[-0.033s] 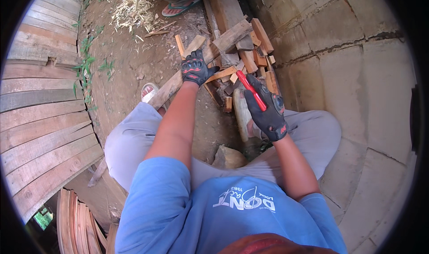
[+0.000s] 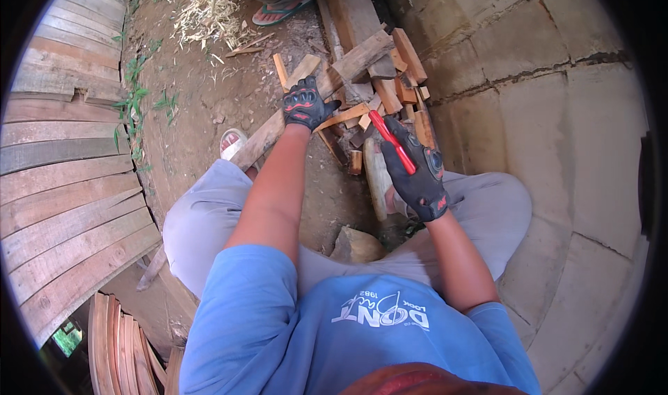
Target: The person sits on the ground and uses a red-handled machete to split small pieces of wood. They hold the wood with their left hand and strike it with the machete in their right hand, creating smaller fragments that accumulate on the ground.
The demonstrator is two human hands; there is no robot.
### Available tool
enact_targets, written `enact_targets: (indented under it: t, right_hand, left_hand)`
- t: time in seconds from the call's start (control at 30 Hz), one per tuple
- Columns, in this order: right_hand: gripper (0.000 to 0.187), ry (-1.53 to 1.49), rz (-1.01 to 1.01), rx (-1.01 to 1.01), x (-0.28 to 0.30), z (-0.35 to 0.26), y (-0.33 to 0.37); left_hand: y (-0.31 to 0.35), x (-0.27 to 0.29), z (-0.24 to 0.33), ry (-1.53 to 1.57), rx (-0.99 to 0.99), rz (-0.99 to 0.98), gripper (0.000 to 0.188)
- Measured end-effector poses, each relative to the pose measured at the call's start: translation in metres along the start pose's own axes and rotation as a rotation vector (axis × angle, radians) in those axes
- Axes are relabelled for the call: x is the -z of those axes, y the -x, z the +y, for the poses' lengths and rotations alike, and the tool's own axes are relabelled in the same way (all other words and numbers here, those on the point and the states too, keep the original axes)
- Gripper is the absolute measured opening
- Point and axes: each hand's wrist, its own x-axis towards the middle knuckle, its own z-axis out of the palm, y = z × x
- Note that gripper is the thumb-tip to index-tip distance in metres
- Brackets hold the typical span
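My left hand point(image 2: 304, 104), in a black glove with red trim and bare forearm behind it, presses down on a weathered wooden plank point(image 2: 261, 140). Its fingers bend over the plank, and the thumb points right, near a thin pale wood strip point(image 2: 346, 117). The plank slants from beside my left foot up over a heap of offcuts. In my right hand point(image 2: 419, 169), gloved alike, a long slim red object point(image 2: 393, 144) is gripped, slanting up and left; its exact kind cannot be made out.
Several wood offcuts point(image 2: 410, 58) lie piled ahead, beside a concrete block wall point(image 2: 536, 131). A stone point(image 2: 356, 245) sits between my legs. At the far side are pale shavings point(image 2: 209, 21) and another person's sandaled foot point(image 2: 282, 11). Board siding point(image 2: 69, 144) stands at left.
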Motion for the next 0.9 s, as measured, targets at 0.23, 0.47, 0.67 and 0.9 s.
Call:
enact_targets:
  t: [0.23,0.47,0.67,0.9]
  right_hand:
    - [0.046,-0.022,-0.052,-0.004,0.007,-0.017,0.004]
    - [0.045,0.0,-0.117,-0.053,0.025,-0.026,0.005]
    - [0.044,-0.038,-0.061,-0.007,0.023,-0.013,0.01]
    - [0.042,0.011,-0.1,-0.087,0.022,-0.02,0.012]
  left_hand:
    - [-0.011,-0.019,-0.002,0.014,0.067,-0.068,0.071]
    - [-0.005,-0.026,0.003,0.082,0.073,-0.068,0.061]
    - [0.006,-0.016,0.014,0.108,0.019,-0.116,0.065]
    - [0.004,-0.02,0.013,0.028,0.041,-0.126,0.065]
